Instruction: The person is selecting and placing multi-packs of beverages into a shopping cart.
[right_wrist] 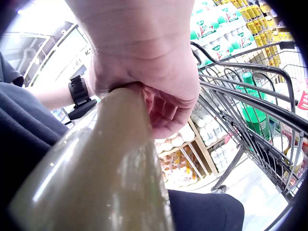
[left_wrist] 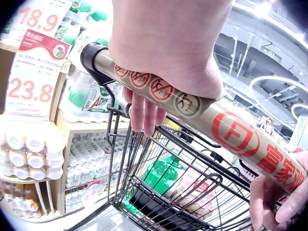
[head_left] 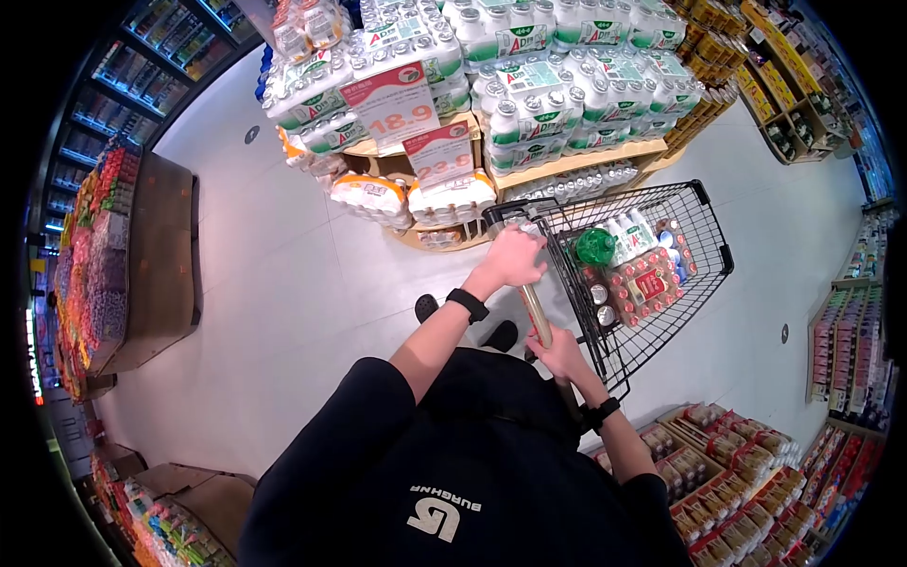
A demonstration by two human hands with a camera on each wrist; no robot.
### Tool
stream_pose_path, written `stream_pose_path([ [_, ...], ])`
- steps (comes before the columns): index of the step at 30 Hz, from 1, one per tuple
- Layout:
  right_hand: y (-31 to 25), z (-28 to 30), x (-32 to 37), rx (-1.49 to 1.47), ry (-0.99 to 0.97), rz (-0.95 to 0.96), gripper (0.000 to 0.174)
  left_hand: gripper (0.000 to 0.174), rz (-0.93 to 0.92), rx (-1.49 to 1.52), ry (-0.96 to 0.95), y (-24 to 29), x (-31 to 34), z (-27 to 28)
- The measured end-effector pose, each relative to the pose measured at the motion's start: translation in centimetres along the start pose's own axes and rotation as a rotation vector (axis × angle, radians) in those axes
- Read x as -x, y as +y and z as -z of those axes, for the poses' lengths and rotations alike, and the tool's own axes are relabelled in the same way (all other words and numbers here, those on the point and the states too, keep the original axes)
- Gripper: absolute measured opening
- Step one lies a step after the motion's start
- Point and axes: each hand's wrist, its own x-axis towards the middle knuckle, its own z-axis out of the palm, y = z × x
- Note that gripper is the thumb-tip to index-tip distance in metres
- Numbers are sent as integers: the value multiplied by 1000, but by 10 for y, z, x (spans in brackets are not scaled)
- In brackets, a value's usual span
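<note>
The left hand (head_left: 515, 255) (left_wrist: 166, 53) lies over the cart handle (head_left: 535, 317) (left_wrist: 231, 130) near its far end, fingers bent down past the bar. The right hand (head_left: 562, 357) (right_wrist: 144, 62) grips the same bar (right_wrist: 115, 159) nearer the body, its fingers curled. Beyond the bar stands the black wire shopping cart (head_left: 652, 354). It holds a large green bottle (head_left: 594, 247) (left_wrist: 161, 175) (right_wrist: 254, 108), a white bottle pack (head_left: 631, 236) and a wrapped pack of bottles with reddish caps (head_left: 652, 288).
A display of white and green bottle packs (head_left: 534, 94) rises ahead, beside the cart, with price signs (head_left: 389, 104) at its front. Shelves of snacks (head_left: 94, 255) stand at the left. Stacked packs (head_left: 737, 463) are at the lower right. Pale floor (head_left: 274, 293) lies between them.
</note>
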Motion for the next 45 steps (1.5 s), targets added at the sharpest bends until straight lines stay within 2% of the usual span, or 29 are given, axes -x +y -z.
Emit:
stream_pose_path([
  [1,0,0,0,-3,-8,-1,32,36,-2,2,-22,0,0,1],
  [4,4,-5,-2,-23,80,117,18,37,-8,2,-20,-1,0,0],
  [7,2,-1,-1,25,1,37,33,36,-1,-15,-21,-1,0,-1],
  [19,1,0,0,-4,8,32,24,35,2,5,-14,2,1,2],
  [33,0,1,1,11,6,3,24,33,-16,1,7,3,1,1],
  [36,2,-1,1,-9,75,133,18,34,-8,6,21,2,1,-3],
  [40,-5,8,4,36,-17,40,26,36,-17,26,-3,5,3,3],
  [43,-5,16,0,190,-116,20,36,38,-43,43,-34,4,4,5],
  [45,-4,19,-2,188,-147,40,41,39,-92,32,-59,0,4,7],
])
